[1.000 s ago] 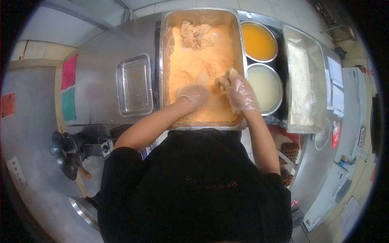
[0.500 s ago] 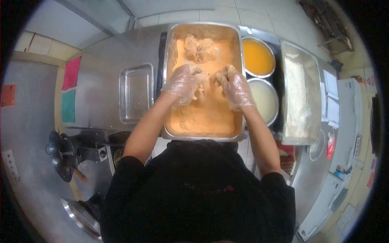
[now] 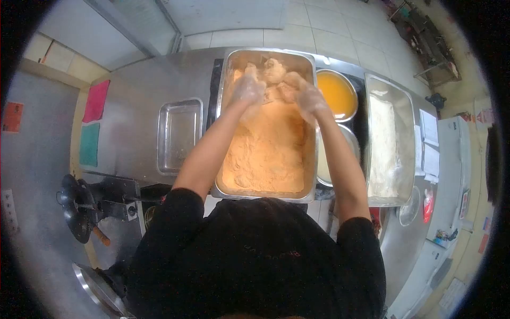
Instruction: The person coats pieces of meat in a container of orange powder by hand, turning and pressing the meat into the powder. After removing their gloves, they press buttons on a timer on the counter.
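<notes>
Both of my hands wear clear plastic gloves and are blurred by motion over the far half of a deep metal tray [image 3: 218, 175] of orange-tan breading powder [image 3: 263, 159]. My left hand [image 3: 248, 91] is at the left of a cluster of coated chicken pieces [image 3: 273, 70]. On the right of that cluster is my right hand [image 3: 308, 97], close against tan coated pieces. The fingers are too smeared to show whether either hand grips a piece.
Right of the tray stand a bowl of orange liquid [image 3: 336, 94] and a pale-liquid bowl [image 3: 350, 141], partly behind my forearm. Farther right is a long metal pan of white flour [image 3: 382, 149]. A shallow metal tray [image 3: 180, 135] lies on the left counter. A wok [image 3: 74, 204] is at lower left.
My hands have moved from the tray's middle, where each held a coated chicken piece, to the pieces at the far end. The camera view has shifted, so the tray sits lower.
</notes>
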{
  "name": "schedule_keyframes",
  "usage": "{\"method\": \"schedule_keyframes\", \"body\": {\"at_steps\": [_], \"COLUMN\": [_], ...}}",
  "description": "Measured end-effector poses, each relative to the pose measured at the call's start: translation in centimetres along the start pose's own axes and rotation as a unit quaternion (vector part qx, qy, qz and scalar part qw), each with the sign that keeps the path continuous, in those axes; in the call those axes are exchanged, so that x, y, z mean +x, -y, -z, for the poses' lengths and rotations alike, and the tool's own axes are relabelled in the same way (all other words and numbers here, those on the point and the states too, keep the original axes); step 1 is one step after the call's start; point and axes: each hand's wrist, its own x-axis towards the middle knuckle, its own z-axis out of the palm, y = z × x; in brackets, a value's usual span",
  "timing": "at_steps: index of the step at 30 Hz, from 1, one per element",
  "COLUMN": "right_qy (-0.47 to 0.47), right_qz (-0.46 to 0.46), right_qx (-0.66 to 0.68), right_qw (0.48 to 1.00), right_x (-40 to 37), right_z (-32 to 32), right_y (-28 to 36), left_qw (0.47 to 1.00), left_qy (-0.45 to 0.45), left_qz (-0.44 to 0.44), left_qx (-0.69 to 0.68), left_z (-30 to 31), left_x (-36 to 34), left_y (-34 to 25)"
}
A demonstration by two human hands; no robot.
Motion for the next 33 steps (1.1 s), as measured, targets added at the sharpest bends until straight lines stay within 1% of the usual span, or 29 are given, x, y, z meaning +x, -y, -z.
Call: {"method": "schedule_keyframes", "body": {"at_steps": [1, 2, 3, 5, 6, 8, 9, 10, 12, 14, 15, 16, 17, 18, 20, 21, 22, 23, 24, 25, 26, 27, 28, 29, 30, 31, 33], "right_qy": [0.070, 0.139, 0.227, 0.319, 0.292, 0.266, 0.247, 0.220, 0.205, 0.261, 0.267, 0.277, 0.283, 0.286, 0.277, 0.276, 0.265, 0.244, 0.246, 0.187, 0.157, 0.125, 0.098, 0.070, 0.071, 0.036, -0.005], "right_qz": [0.019, 0.040, 0.125, 0.207, 0.158, 0.071, 0.029, 0.016, 0.003, 0.158, 0.160, 0.091, 0.055, 0.020, -0.091, -0.092, 0.045, 0.180, 0.178, 0.138, 0.114, 0.094, 0.017, -0.060, -0.061, 0.009, 0.081], "right_qx": [-0.138, -0.274, -0.355, -0.425, -0.349, -0.291, -0.260, -0.234, -0.208, -0.279, -0.279, -0.218, -0.187, -0.156, -0.013, -0.015, -0.172, -0.320, -0.319, -0.207, -0.149, -0.088, 0.056, 0.199, 0.199, 0.103, 0.003], "right_qw": [0.988, 0.951, 0.898, 0.821, 0.876, 0.916, 0.933, 0.947, 0.956, 0.910, 0.908, 0.931, 0.939, 0.945, 0.957, 0.957, 0.948, 0.898, 0.898, 0.950, 0.970, 0.984, 0.993, 0.976, 0.975, 0.994, 0.997], "right_x": [-0.6, -1.3, -2.1, -4.5, -5.5, -7.1, -7.9, -6.9, -7.8, -8.8, -9.0, -8.9, -8.8, -8.6, -8.5, -8.3, -8.0, -8.0, -8.6, -9.3, -9.5, -9.7, -9.2, -8.9, -8.5, -8.0, -7.4], "right_z": [-2.0, -3.9, -5.3, -7.4, -8.0, -7.9, -7.8, -12.2, -13.9, -9.4, -8.5, -7.7, -7.1, -6.5, -5.8, -6.3, -7.2, -8.0, -7.5, -6.4, -6.4, -6.3, -6.9, -7.7, -9.0, -10.6, -10.4], "right_y": [-1.0, -1.9, -2.1, -1.5, -0.7, 1.5, 2.7, -0.9, -2.8, -0.2, 0.4, 0.8, 1.1, 1.4, 1.6, 1.0, 0.3, -0.6, 0.3, 2.2, 2.7, 3.2, 2.8, 2.5, 1.0, -1.4, -2.1], "left_qw": [0.992, 0.979, 0.958, 0.905, 0.904, 0.951, 0.951, 0.950, 0.947, 0.950, 0.950, 0.943, 0.936, 0.936, 0.915, 0.915, 0.912, 0.907, 0.906, 0.903, 0.898, 0.898, 0.896, 0.894, 0.894, 0.902, 0.911], "left_qy": [0.111, 0.194, 0.274, 0.379, 0.382, 0.241, 0.244, 0.260, 0.284, 0.278, 0.280, 0.301, 0.322, 0.322, 0.369, 0.368, 0.378, 0.388, 0.390, 0.392, 0.393, 0.394, 0.395, 0.395, 0.397, 0.384, 0.367], "left_qz": [0.062, 0.063, 0.061, 0.011, 0.012, 0.026, 0.028, 0.033, 0.047, 0.053, 0.058, 0.066, 0.073, 0.075, 0.019, 0.017, 0.005, -0.008, -0.008, -0.031, -0.054, -0.053, -0.049, -0.044, -0.042, -0.030, -0.022], "left_qx": [-0.020, 0.021, 0.061, 0.193, 0.190, 0.190, 0.188, 0.167, 0.143, 0.132, 0.129, 0.126, 0.123, 0.121, 0.163, 0.162, 0.163, 0.164, 0.164, 0.176, 0.188, 0.189, 0.197, 0.205, 0.205, 0.195, 0.186], "left_z": [1.6, 2.6, 3.2, 1.2, 0.1, -1.7, -1.5, -0.9, 0.2, 1.4, 2.1, 2.9, 3.5, 3.8, 4.2, 4.3, 4.3, 4.3, 3.9, 3.5, 3.2, 3.2, 3.3, 3.4, 3.7, 4.2, 4.0], "left_x": [-2.7, -5.1, -6.9, -9.2, -11.2, -16.1, -17.6, -19.1, -20.9, -21.2, -21.0, -20.5, -19.9, -19.6, -19.0, -18.8, -18.7, -18.8, -19.1, -19.5, -19.8, -19.8, -19.8, -19.9, -19.9, -19.8, -18.7], "left_y": [-0.2, -0.5, -0.6, 1.6, 2.1, 2.5, 2.3, 2.0, 1.7, 1.9, 1.9, 1.9, 1.9, 2.0, 2.2, 2.3, 2.5, 2.5, 2.8, 3.2, 3.6, 3.7, 3.7, 3.7, 3.4, 2.9, 2.7]}}
